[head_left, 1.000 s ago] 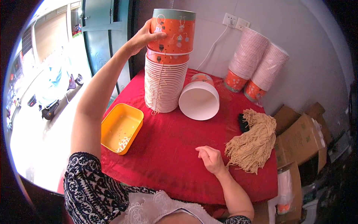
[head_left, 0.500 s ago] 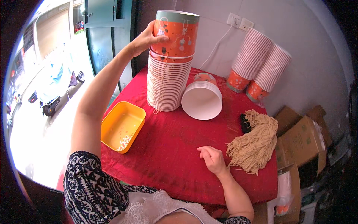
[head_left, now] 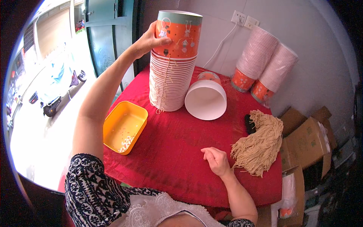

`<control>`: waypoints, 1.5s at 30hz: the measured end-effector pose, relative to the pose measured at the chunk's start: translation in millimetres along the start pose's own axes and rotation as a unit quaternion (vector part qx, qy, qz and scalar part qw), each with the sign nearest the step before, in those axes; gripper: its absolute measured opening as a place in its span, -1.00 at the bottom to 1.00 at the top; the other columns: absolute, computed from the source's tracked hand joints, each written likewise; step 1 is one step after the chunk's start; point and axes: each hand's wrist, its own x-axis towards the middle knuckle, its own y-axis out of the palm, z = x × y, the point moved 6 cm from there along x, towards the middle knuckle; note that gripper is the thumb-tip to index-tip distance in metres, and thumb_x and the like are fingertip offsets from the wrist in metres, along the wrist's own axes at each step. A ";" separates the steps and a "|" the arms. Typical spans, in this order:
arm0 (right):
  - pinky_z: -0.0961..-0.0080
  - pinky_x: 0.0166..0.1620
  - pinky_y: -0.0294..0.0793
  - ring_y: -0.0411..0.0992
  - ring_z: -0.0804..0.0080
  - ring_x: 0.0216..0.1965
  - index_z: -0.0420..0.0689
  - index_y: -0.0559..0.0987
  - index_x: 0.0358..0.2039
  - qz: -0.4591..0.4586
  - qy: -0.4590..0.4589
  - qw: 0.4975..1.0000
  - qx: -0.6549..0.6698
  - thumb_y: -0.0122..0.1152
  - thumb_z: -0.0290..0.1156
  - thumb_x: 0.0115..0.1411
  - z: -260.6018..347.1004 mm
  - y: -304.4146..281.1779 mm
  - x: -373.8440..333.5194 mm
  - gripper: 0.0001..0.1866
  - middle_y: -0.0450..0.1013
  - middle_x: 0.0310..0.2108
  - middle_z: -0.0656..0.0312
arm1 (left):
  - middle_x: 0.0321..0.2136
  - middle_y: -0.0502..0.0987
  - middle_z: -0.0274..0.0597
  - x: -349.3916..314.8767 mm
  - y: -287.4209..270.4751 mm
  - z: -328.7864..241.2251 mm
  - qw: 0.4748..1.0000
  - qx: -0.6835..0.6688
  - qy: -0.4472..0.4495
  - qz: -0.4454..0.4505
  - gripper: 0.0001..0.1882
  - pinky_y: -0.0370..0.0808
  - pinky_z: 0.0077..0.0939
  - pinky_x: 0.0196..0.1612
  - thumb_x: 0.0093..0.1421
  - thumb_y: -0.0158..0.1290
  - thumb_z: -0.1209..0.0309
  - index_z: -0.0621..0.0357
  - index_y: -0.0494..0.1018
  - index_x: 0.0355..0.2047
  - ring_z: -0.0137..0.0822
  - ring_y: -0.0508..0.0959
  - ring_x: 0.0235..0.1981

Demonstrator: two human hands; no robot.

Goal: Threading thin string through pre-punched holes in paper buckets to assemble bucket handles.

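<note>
My left hand (head_left: 146, 41) is closed round the side of an upside-down orange paper bucket (head_left: 181, 38) with a teal base. Its thumb presses the front; the other fingers are partly hidden behind. This bucket caps a tall stack of nested paper buckets (head_left: 172, 83), whose pale rims show one above another. Thin tan strings (head_left: 163, 89) hang down the stack's front. Over the red cloth at the near right, my right hand (head_left: 217, 162) is curled closed; anything inside its fingers is hidden. To its right lies a bundle of beige yarn (head_left: 259, 145).
Beside the stack, more nested buckets (head_left: 206, 100) lie with their white mouth facing me. A yellow tub (head_left: 126, 126) with small pale bits stands left on the red-covered table (head_left: 170, 151). Two wrapped bucket stacks (head_left: 255, 56) lean at the wall; cardboard boxes (head_left: 306, 143) stand right.
The top bucket has settled lower on the stack under my left hand; the orange band below its rim no longer shows. My right hand stays curled in place.
</note>
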 end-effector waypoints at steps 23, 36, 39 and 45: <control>0.38 -0.36 0.51 0.53 0.22 -0.42 -0.33 0.56 -0.29 -0.009 -0.013 1.000 -0.019 -0.02 -0.37 0.28 1.7 0.1 -1.8 -0.72 0.53 -0.43 -0.02 | 0.06 0.35 -0.06 -16.7 13.6 -30.0 0.999 -0.021 0.015 0.042 -0.03 0.31 -0.36 0.16 -0.06 0.36 0.09 0.28 0.06 0.18 -0.30 0.37 0.08; 0.43 -0.38 0.47 0.50 0.27 -0.49 -0.34 0.56 -0.35 -0.035 -0.067 0.997 -0.033 0.01 -0.44 0.25 7.7 -1.5 -1.5 -0.77 0.50 -0.51 0.03 | -0.35 0.42 -0.06 -93.6 170.8 -84.6 0.867 0.426 0.239 0.095 -0.85 0.44 -0.23 -0.15 0.06 0.07 0.45 0.22 0.44 -0.35 -0.05 0.46 -0.23; 0.42 -0.37 0.47 0.50 0.25 -0.48 -0.33 0.56 -0.35 -0.051 -0.081 0.995 -0.028 0.01 -0.43 0.24 6.8 0.4 -1.8 -0.78 0.50 -0.50 0.02 | -0.33 0.40 -0.05 -85.2 193.2 -58.3 0.843 0.457 0.254 0.129 -0.81 0.45 -0.23 -0.17 0.06 0.06 0.47 0.22 0.41 -0.29 -0.04 0.45 -0.23; 0.33 -0.36 0.46 0.51 0.10 -0.42 -0.29 0.55 -0.37 -0.026 -0.044 0.998 -0.046 0.04 -0.40 0.23 -3.8 1.2 -1.4 -0.79 0.49 -0.47 -0.03 | -0.35 0.45 -0.08 -71.4 218.8 -16.6 0.801 0.523 0.263 0.128 -0.76 0.47 -0.24 -0.21 0.09 -0.04 0.52 0.20 0.35 -0.19 -0.09 0.50 -0.25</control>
